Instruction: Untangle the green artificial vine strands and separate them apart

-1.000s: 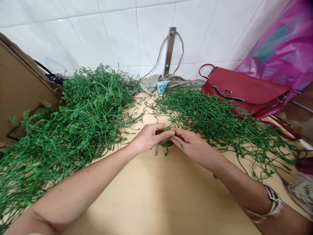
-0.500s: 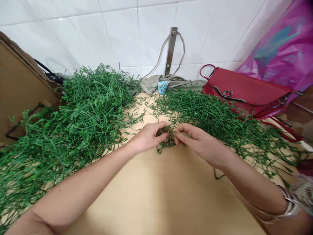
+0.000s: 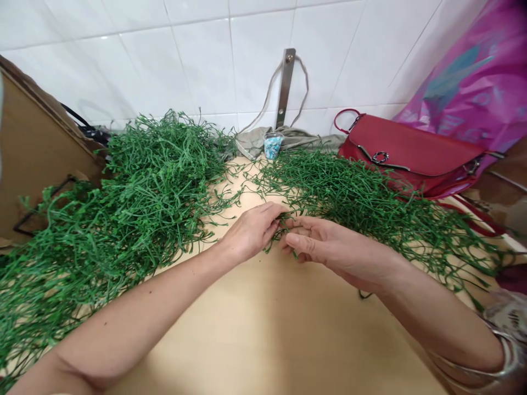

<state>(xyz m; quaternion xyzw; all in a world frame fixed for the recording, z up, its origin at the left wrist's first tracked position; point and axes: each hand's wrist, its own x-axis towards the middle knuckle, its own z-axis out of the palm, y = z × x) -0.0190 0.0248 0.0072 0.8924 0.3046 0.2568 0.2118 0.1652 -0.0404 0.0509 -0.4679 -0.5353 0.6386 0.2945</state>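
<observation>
Thin green plant stems, plastic-looking, lie in two heaps on the table. My left hand [image 3: 256, 231] is closed around a few green stems [image 3: 284, 219], whose ends show past its fingertips. Facing it from the right, my right hand [image 3: 325, 241] has loosely curved fingers, with the thumb held apart from them. Stem tips show beside its fingers, and nothing is plainly gripped there. The larger heap of stems [image 3: 160, 181] spreads to the left of my left hand. A flatter heap of stems [image 3: 349, 186] lies just beyond my right hand.
A red handbag [image 3: 415, 148] leans at the back right before a purple plastic bag [image 3: 473, 82]. A small blue-and-white cup [image 3: 272, 147] and grey cloth [image 3: 317, 141] sit by the tiled wall. A metal bracket [image 3: 285, 88] stands there. A cardboard box [image 3: 41, 148] is at the left.
My right hand has loosened from its pinch on a stem, its thumb now apart from the fingers. My left hand has turned slightly, its back more upward. The heaps look the same.
</observation>
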